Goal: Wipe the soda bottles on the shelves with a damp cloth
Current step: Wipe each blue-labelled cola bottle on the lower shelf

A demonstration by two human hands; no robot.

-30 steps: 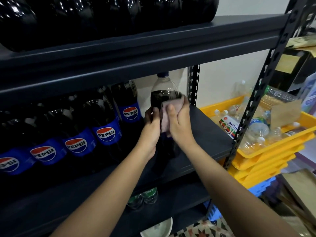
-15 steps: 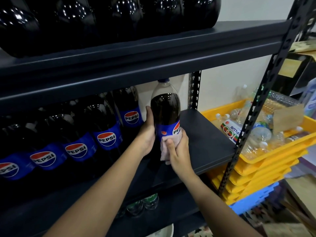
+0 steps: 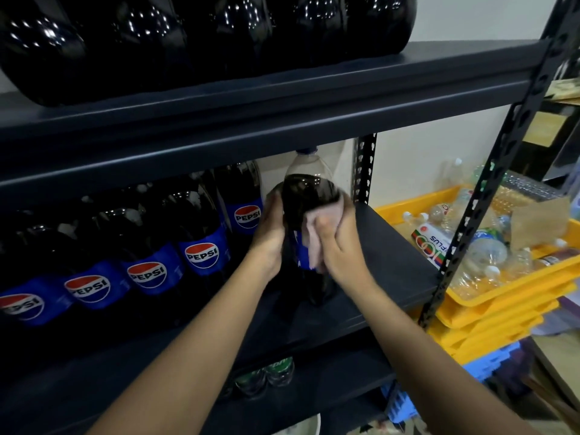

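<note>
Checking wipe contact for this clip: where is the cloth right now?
In the head view the pale pink cloth sits mid-frame, pressed by the right hand against the bottle on the middle shelf; the left hand holds the bottle's other side.

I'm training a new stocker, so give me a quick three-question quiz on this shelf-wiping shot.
1. True or false: the bottle being wiped stands on the same shelf as the Pepsi row.
2. Which hand presses the pink cloth to the bottle?
A. left hand
B. right hand
3. Fill in: the trays beside the rack are ____ in colour.

Key: 1 true; 2 B; 3 yellow.
</note>
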